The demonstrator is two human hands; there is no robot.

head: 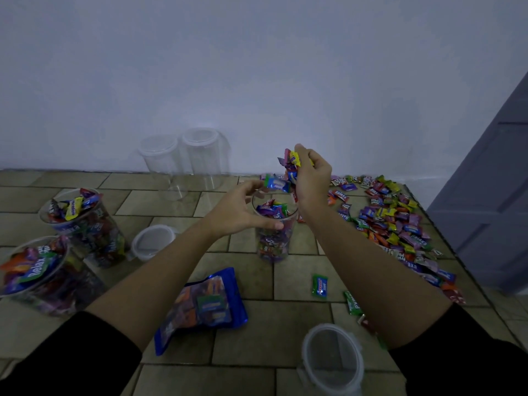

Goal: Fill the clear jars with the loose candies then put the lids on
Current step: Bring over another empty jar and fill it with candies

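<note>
A clear jar [275,242], mostly full of wrapped candies, stands on the tiled floor in the middle. My left hand [243,210] curls round its rim from the left. Just above the jar's mouth my right hand [310,178] grips a bunch of wrapped candies [290,164], and a blue-and-green candy [276,184] hangs in the air below it. A big spread of loose candies [394,221] covers the floor to the right. Two full jars [85,224] [43,278] stand at the left without lids. Two empty jars [168,164] [204,158] stand by the wall.
A lid [153,241] lies left of the middle jar, another lid [333,358] near the bottom right. A blue candy bag [203,307] lies flat in front of me. Stray candies [320,284] [353,302] dot the floor. A grey door [491,195] stands at the right.
</note>
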